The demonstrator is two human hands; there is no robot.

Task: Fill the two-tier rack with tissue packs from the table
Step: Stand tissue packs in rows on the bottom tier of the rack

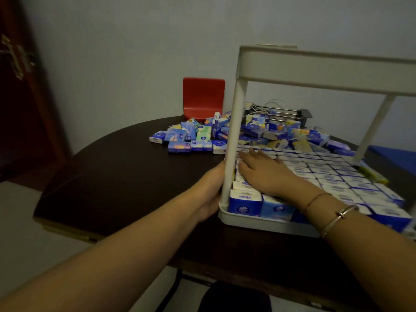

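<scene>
Brace the rack [231,140] with the left hand [212,190] against its outer edge; press the right hand [263,174], fingers flat, to level the packed tissue packs [333,176] beneath.

Red chair [203,97] behind table, wooden door [20,86] at left

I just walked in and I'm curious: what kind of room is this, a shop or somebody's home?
Probably a plain room in a home, not a shop: a dark round table against a bare wall, a wooden door at left, and a red chair behind the table.
</scene>
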